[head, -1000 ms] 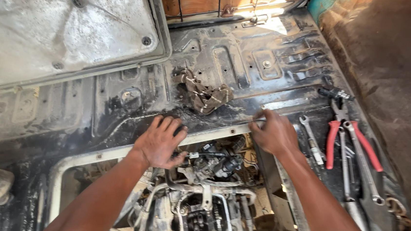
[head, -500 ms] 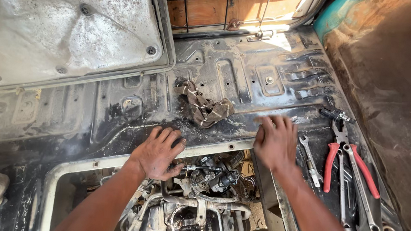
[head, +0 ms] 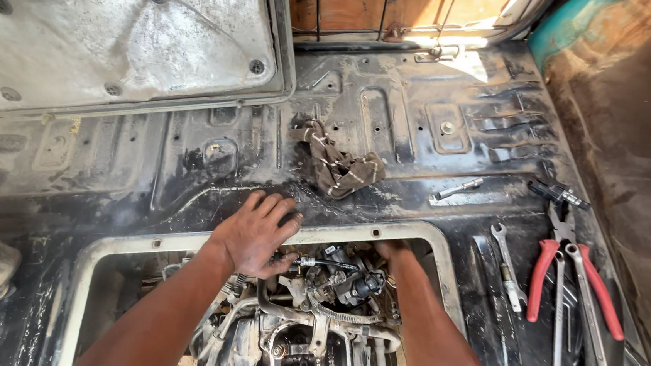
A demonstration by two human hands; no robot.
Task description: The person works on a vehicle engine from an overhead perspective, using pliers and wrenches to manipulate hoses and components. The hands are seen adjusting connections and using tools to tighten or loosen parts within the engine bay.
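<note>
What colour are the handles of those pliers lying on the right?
Red. The pliers lie among grey metal wrenches on the dark floor panel, clearest in the head view.

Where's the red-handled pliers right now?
Head view, right side: red-handled pliers lie on the black floor panel, among the wrenches.

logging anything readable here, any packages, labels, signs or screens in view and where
None to be seen: no package, label, sign or screen. In view are only a dirty metal floor, a rag, red-handled pliers, wrenches and the engine in the open hatch, with the left hand on its rim.
</note>
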